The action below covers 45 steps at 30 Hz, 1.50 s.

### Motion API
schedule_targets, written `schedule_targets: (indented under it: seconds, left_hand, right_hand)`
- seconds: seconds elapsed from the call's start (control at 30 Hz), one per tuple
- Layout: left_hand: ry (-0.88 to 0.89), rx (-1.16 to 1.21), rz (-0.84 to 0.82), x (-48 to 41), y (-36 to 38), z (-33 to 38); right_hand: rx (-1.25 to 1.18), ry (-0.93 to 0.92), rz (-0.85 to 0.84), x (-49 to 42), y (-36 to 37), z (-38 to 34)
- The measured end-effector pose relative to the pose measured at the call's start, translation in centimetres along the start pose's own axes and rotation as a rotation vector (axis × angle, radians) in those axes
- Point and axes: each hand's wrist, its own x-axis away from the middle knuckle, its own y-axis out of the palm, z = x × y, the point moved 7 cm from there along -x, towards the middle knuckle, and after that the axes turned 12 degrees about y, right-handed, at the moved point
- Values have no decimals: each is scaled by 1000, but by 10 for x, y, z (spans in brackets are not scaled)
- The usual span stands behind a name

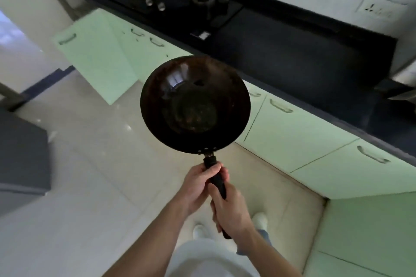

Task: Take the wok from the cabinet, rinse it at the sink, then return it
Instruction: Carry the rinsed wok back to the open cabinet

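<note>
Wok (195, 105) handle (217, 181) points toward person, bowl away, both hands gripping.

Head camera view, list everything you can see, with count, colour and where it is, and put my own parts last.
wok: one, dark brown-black, held out over the floor, centre
handle: one, black, running from the wok down into both hands
stove: one, black, two burners, on the counter at top
counter: one, black, running from top left to right
cabinet doors: several, pale green, under the counter; the door at left stands open
wall socket: one, white, top right
floor: pale tiles, left and bottom
grey unit: one, left edge, cannot tell what it is
shoes: two, white, bottom centre
left hand: closed on the handle, nearer the wok
right hand: closed on the handle, lower down
</note>
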Motion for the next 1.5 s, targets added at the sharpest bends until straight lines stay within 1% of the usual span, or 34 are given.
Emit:
schedule_targets:
  seconds: [0.13,0.23,0.37,0.47,0.73,0.83,0.97,1.23,1.37,1.5]
  left_hand:
    - [63,62,71,6,-45,30]
    - [127,123,165,3,-85,50]
    - [202,191,289,-8,-130,78]
    - [250,228,348,-21,-160,105]
    - [354,348,515,-79,-235,189]
    - [388,391,570,-101,-255,220]
    - [441,418,613,-122,-283,255]
    - [497,481,692,-147,-347,299]
    - [510,473,723,-158,-394,327]
    - [517,466,719,-169,-456,370]
  right_hand:
    - [134,-12,-56,-16,44,-21]
    - [215,-15,-99,-32,80,-38]
    - [269,-17,-176,-62,124,-61]
    - [331,-47,-231,-89,155,-84]
    - [393,-102,-438,-167,232,-174]
    - [426,-136,-490,-192,255,-210]
    - [490,-192,-520,-219,288,-245]
    - [599,-249,-595,-269,358,-281]
    - [629,-257,-618,-292,408,-303]
    - [637,-271,-628,-311,475,-338]
